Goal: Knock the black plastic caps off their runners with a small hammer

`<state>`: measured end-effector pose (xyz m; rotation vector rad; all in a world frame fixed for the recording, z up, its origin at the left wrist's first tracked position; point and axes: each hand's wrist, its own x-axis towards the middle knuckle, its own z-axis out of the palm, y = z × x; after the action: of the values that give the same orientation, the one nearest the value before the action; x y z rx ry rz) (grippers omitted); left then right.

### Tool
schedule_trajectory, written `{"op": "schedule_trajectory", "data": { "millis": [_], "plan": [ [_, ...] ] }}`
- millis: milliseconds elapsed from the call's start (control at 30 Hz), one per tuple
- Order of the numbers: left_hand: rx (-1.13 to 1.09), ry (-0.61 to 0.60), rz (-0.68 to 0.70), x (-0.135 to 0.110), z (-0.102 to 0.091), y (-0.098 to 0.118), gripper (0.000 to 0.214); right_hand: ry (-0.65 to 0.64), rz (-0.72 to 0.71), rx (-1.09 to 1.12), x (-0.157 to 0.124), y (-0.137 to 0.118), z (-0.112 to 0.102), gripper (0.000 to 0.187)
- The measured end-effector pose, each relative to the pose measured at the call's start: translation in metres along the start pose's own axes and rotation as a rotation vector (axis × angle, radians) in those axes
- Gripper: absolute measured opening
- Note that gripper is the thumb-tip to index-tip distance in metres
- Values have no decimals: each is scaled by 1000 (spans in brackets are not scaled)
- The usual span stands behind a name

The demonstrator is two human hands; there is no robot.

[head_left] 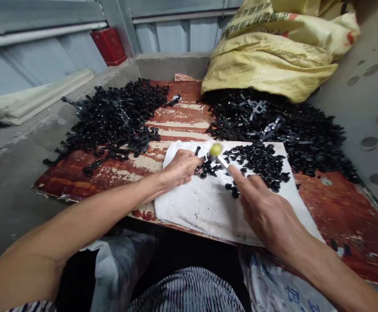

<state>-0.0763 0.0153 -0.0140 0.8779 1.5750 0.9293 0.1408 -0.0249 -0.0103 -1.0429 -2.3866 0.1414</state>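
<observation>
My left hand [179, 167] rests on a white cloth [201, 203] with its fingers curled, pinching small black plastic parts [206, 169] at the fingertips. My right hand [263, 208] is closed round a small tool with a metal shaft and a yellow-green tip [215, 150], which points at those parts. Beside the tool, a heap of small black caps [260, 160] lies on the cloth.
The cloth lies on a worn red board [331, 203]. A pile of black plastic strips [117, 112] sits at the left, a larger pile of black pieces [305, 130] at the right under a yellow sack [273, 56]. Plastic bags [117, 268] hang below the board's near edge.
</observation>
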Motion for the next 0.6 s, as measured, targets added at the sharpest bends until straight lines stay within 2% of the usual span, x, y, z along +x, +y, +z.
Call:
{"op": "schedule_trajectory", "data": {
  "millis": [67, 200, 233, 367, 500, 600],
  "plan": [
    [9, 7, -5, 0, 1, 0, 33, -55, -3, 12, 0, 2, 0, 64],
    [3, -10, -24, 1, 0, 0, 33, 154, 25, 93, 2, 1, -3, 63],
    [3, -14, -17, 1, 0, 0, 33, 147, 20, 68, 2, 1, -3, 64],
    [13, 9, -25, -3, 1, 3, 33, -29, -36, -43, 2, 6, -1, 62],
    [10, 23, -49, -8, 4, 8, 34, 54, 29, 1, 5, 8, 1, 62],
    [4, 6, -36, -7, 3, 9, 34, -73, 1, -91, 6, 10, 3, 62]
  ]
}}
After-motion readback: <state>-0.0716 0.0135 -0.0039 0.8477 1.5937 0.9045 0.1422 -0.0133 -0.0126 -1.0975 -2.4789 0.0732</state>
